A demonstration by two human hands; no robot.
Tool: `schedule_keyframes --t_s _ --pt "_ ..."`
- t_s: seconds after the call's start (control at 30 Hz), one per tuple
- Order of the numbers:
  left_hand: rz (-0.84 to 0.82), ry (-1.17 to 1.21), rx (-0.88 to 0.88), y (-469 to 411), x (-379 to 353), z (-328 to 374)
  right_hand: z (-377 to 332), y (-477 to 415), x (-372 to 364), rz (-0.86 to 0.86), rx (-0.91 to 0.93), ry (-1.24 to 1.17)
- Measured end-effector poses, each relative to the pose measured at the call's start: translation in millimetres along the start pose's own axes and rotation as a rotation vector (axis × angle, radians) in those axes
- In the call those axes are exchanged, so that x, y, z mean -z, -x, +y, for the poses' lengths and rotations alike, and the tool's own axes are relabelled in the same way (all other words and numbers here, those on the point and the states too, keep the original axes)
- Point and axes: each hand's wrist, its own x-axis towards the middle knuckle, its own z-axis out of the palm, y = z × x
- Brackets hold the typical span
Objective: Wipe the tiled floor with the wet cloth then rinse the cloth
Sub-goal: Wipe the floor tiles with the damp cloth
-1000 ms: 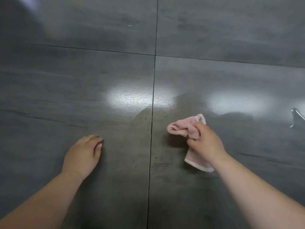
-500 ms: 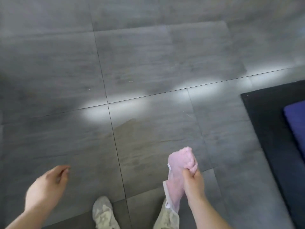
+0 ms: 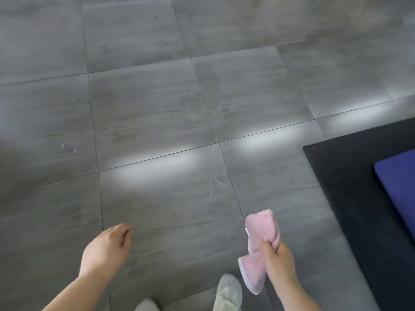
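The pink cloth (image 3: 258, 248) hangs bunched from my right hand (image 3: 279, 263), which grips it in the air at the lower right, well above the floor. My left hand (image 3: 105, 250) hovers at the lower left with loosely curled fingers and holds nothing. The grey tiled floor (image 3: 157, 122) spreads out below, with bright light reflections across its middle and a few thin pale strands lying on it.
A black mat (image 3: 350, 180) lies on the floor at the right, with a blue pad (image 3: 402, 182) on top of it. My light-coloured shoes (image 3: 226, 292) show at the bottom edge between my arms.
The view has risen from close to the floor to standing height. My right hand lifted the cloth off the tile, and my left hand came off the floor.
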Motion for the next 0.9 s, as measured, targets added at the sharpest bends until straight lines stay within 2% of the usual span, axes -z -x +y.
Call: schedule_keyframes --t_s 0.1,0.17,0.23,0.3,0.37,0.47,0.53,0.6,0.67,0.73,0.77,0.83,0.9 --pt "0.023 0.039 -0.101 -39 -72 32 19 -55 -16 0.056 0.198 0.213" --pt "0.007 0.047 -0.256 -68 -124 42 38 -96 -40 0.149 0.340 0.293" --pt "-0.005 -0.029 -0.442 -97 -179 37 57 -139 -71 0.251 0.429 0.328" --pt "0.019 -0.107 -0.533 -127 -230 25 73 -180 -103 0.282 0.585 0.372" --pt "0.027 -0.179 -0.583 -154 -275 7 92 -215 -134 0.173 0.781 0.440" --pt "0.038 -0.336 -0.676 -191 -333 -17 156 -263 -188 -0.053 1.031 0.496" --pt "-0.041 -0.463 -0.608 -210 -360 -26 207 -281 -223 -0.158 1.133 0.567" --pt "-0.115 -0.505 -0.521 -220 -381 -34 243 -289 -242 -0.310 1.131 0.692" --pt "-0.155 -0.456 -0.439 -224 -388 -41 255 -291 -239 -0.311 1.178 0.820" --pt "-0.169 -0.393 -0.370 -229 -388 -44 260 -294 -220 -0.229 1.217 0.862" --pt "-0.165 -0.383 -0.371 -229 -389 -46 258 -298 -209 -0.211 1.175 0.837" --pt "-0.235 -0.354 -0.323 -230 -386 -48 247 -311 -194 -0.111 1.004 0.765" --pt "-0.326 -0.372 -0.314 -233 -382 -45 225 -335 -202 0.079 0.826 0.740"
